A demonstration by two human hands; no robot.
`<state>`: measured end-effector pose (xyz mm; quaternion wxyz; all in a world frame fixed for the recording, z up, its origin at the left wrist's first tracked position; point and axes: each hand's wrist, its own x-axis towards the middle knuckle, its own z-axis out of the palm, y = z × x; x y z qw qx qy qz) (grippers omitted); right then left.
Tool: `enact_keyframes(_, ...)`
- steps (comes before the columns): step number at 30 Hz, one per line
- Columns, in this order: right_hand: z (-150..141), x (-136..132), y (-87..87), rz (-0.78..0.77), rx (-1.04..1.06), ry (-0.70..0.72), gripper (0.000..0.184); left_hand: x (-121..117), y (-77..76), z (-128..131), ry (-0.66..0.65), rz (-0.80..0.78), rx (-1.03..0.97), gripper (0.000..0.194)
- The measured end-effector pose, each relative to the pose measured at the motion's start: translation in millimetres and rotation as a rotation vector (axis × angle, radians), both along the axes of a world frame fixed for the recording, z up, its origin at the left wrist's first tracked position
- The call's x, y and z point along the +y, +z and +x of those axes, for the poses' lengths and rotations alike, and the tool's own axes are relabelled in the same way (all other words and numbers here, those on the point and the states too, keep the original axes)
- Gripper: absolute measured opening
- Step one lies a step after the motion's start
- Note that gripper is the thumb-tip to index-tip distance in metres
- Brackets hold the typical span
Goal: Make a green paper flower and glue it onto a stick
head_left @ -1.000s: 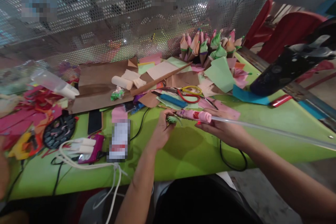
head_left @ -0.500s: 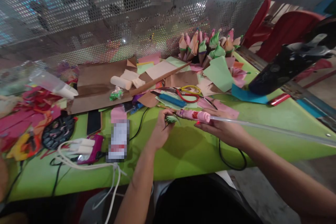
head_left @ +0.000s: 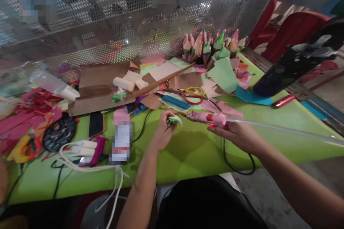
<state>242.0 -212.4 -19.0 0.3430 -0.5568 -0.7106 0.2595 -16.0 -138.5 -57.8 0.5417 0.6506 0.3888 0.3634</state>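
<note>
My left hand (head_left: 162, 132) is closed around a small light-green paper swirl (head_left: 175, 120), whose ribbed side shows past my fingers. In my right hand (head_left: 238, 134) is a pink hot glue gun (head_left: 205, 117), its nozzle pointing left toward the swirl with a small gap between. A red light glows on the gun's underside. From its back a long clear glue stick (head_left: 279, 127) reaches out to the right. A black cord (head_left: 227, 159) loops below my right wrist.
Paper swirl cones (head_left: 206, 50) stand at the back against a perforated metal panel (head_left: 150, 18). Scissors (head_left: 192, 96), a blue cutter (head_left: 176, 102) and paper scraps (head_left: 223, 75) lie behind my hands. Phone (head_left: 120, 143), cables and power bank (head_left: 94, 152) are left, a dark bottle (head_left: 282, 75) right.
My right hand has drawn the glue gun a little to the right, away from the swirl. The left hand has shifted slightly left and the swirl shows more fully.
</note>
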Motion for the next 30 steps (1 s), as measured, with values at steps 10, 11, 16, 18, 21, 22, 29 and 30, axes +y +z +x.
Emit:
enact_keyframes(10, 71, -38, -17.3, -0.244, 0.399, -0.494, 0.064, 4, 1.2, -4, -0.002, 0.134, 0.002, 0.023)
enact_keyframes(11, 77, -40, -19.8, -0.229, 0.432, -0.542, 0.064, 4, 0.8, -4, 0.0, 0.145, 0.006, 0.022)
enact_keyframes(16, 96, -42, -32.1, -0.189, 0.522, -0.709, 0.062, 5, -1.9, -4, 0.019, 0.173, 0.011, 0.022)
enact_keyframes(18, 99, -41, -33.3, -0.222, 0.503, -0.722, 0.063, 5, -2.0, -4, 0.034, 0.169, 0.017, 0.023)
enact_keyframes(21, 100, -41, -27.2, -0.284, 0.241, -0.741, 0.064, 4, -0.1, -4, 0.045, 0.165, 0.022, 0.023)
enact_keyframes(22, 99, -42, -23.0, -0.301, 0.091, -0.761, 0.064, 3, 1.0, -4, 0.039, 0.166, 0.019, 0.023)
enact_keyframes(29, 93, -59, 9.4, -0.337, -0.609, -0.832, 0.055, -2, 3.6, -1, -0.012, 0.152, -0.012, 0.023)
enact_keyframes(30, 87, -60, 12.2, -0.25, -0.61, -0.823, 0.049, -2, 2.8, -1, -0.011, 0.147, -0.021, 0.023)
